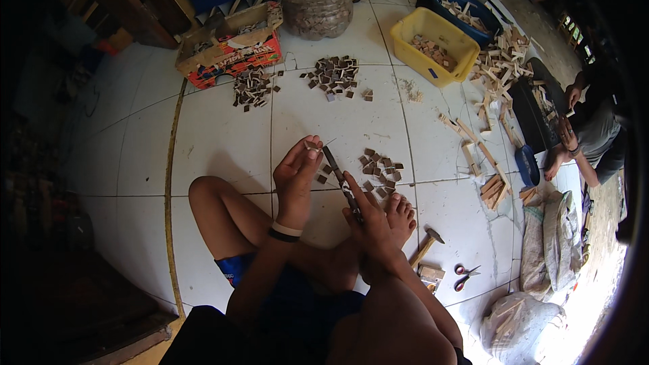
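My left hand (pixel 295 179) is raised in front of me, its fingertips pinching a small brown square tile (pixel 311 146). In my right hand (pixel 372 226) is a dark, slim stick-like tool (pixel 333 162), tilted up toward the left hand. A thin pointed line shows by its upper end; the tool's exact kind cannot be made out. The tool's end is close beside the tile, and whether they touch is unclear. A loose group of brown square tiles (pixel 380 170) lies on the floor by my foot, with a few more under the tool.
Two tile piles (pixel 251 88) (pixel 336 76) lie farther off. Behind them stand a cardboard box (pixel 233 54), a plastic jar (pixel 314 0) and a yellow basin (pixel 433 71). Wood offcuts (pixel 500 61) spread rightward, near another person's hands (pixel 569 134). A hammer (pixel 426 247) and scissors (pixel 464 277) lie right.
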Motion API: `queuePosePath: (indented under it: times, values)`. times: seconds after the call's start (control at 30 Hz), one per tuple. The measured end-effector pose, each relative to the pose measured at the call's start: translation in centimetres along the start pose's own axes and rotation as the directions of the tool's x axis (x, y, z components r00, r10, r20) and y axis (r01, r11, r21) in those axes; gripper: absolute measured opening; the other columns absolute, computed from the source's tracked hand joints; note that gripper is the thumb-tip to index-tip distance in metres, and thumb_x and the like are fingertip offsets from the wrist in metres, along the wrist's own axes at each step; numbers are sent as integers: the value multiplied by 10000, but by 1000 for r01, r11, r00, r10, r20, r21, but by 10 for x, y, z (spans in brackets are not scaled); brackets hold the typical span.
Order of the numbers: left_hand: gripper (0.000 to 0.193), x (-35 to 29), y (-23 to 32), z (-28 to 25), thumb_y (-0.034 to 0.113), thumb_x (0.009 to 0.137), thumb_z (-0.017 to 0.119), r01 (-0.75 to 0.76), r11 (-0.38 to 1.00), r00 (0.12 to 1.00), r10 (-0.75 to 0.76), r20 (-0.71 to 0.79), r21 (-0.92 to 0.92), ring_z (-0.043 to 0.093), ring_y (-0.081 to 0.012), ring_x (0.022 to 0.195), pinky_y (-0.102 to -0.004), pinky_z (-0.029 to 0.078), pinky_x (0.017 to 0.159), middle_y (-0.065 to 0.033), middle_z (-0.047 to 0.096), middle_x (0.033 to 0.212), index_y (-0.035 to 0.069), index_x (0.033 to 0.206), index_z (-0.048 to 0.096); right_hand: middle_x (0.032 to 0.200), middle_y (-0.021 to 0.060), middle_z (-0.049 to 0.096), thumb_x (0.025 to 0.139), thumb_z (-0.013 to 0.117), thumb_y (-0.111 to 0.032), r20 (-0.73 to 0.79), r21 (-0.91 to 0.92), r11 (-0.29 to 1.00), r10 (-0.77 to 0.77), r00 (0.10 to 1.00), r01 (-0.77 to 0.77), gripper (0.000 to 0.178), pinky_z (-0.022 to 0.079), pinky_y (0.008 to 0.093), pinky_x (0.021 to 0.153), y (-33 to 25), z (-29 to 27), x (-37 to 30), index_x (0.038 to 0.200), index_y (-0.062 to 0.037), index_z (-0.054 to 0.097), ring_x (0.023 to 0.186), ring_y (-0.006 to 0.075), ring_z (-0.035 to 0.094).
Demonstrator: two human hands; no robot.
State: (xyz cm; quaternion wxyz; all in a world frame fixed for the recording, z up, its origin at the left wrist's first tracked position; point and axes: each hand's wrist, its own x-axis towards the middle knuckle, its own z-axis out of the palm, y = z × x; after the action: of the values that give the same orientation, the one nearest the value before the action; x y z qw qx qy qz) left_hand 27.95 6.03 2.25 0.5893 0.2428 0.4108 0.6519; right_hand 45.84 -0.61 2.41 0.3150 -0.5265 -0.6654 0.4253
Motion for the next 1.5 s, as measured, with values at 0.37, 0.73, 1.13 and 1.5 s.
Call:
queuePosePath:
  times: [0.37,0.73,1.13,1.5]
  values:
    - [403,-3,-6,10,94,1034,697,-119,990,993,120,-3,80,629,-201,1291,-378,487,1176,-119,675,1357,-41,1400,595,1206,262,639,950,684,-10,-12,-2,1000,-24,1000,24,794,512,458,943,1,0,-1,1660,-178,371,1054,416,660]
    - [392,-5,-13,13,72,1031,686,-171,978,985,172,2,118,642,-205,1261,-358,512,1142,-131,682,1338,-70,1390,614,1228,270,633,952,682,-20,-30,-52,998,-28,999,26,789,503,465,969,8,3,0,1658,-182,371,1085,437,655]
    - [324,-11,-5,18,-6,1026,638,-360,831,923,385,29,423,680,-161,1138,-291,523,1043,-122,740,1235,-91,1338,665,1332,182,562,909,655,-80,8,-588,804,123,992,-95,903,479,618,1010,-27,-13,2,1663,-408,284,1156,497,607]
    - [361,3,26,25,106,1038,692,-219,907,975,215,52,361,682,-196,1187,-340,513,1105,-134,729,1238,-96,1332,640,1389,101,566,963,669,-114,-220,-590,774,121,968,-231,811,487,509,1026,-21,-14,-3,1652,-400,349,1200,375,616]
